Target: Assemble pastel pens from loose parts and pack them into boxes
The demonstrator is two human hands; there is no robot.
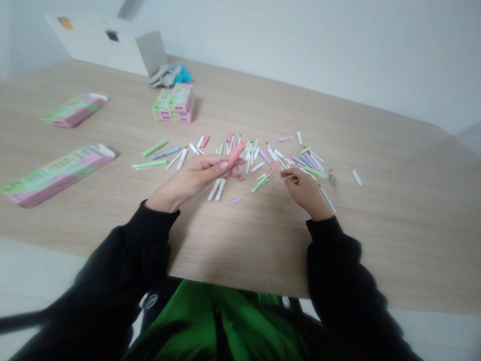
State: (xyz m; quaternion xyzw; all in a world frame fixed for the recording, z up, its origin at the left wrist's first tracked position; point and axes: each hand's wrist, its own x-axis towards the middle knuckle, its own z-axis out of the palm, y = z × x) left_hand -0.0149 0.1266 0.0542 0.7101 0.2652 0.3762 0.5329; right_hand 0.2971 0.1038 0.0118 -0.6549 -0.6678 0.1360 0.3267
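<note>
Left hand (199, 175) pinches smooth, rounded pink tube (237, 154); right hand (303, 191) half-curled, near slim pen parts (314, 172), hold unclear.

Stacked boxes (173, 106) stand behind the pen parts (257, 167).

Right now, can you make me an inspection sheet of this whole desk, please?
Surface: pale wood-grain tabletop, partly covered.
Job's things: slim white and pastel pen-like pieces, lying loose at many angles.
Clutter: two long pink-and-green cartons at left, stacked shorter pink-and-green boxes, a crumpled grey-and-blue bundle.
Hands: bare left hand holds pink tube-shaped pieces; bare right hand is at the loose pieces, its grip unclear.
Cables: nothing seen.
Surroundings: plain pale wall behind; white box with dark and orange patches, back left.
</note>
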